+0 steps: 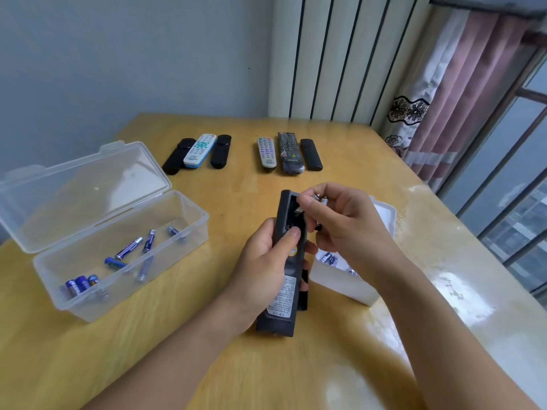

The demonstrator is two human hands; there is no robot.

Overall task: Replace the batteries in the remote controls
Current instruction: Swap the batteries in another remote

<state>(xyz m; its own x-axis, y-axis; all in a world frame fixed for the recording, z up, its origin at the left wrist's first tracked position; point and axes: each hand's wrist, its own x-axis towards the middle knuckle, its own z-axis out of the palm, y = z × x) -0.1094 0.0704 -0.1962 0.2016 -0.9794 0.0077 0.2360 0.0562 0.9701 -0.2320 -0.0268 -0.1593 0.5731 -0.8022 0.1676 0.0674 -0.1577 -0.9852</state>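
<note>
Plainly at risk: small silver-ended batteries (pixel 321 200) pinched in right hand (pixel 346 223) over open compartment of long black plastic remote (pixel 284 261), gripped by left hand (pixel 266 270) above yellow wooden counter (pixel 236 365) near its front edge, liable to slip or seat reversed.

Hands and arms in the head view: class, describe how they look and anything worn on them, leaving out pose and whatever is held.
Both are bare: the left hand and right hand wear no gloves, and no rings, watch or bracelet show. Both forearms are uncovered down to the picture's bottom edge, with no sleeve in view. Fingernails are short and unpainted. No markings show.
</note>
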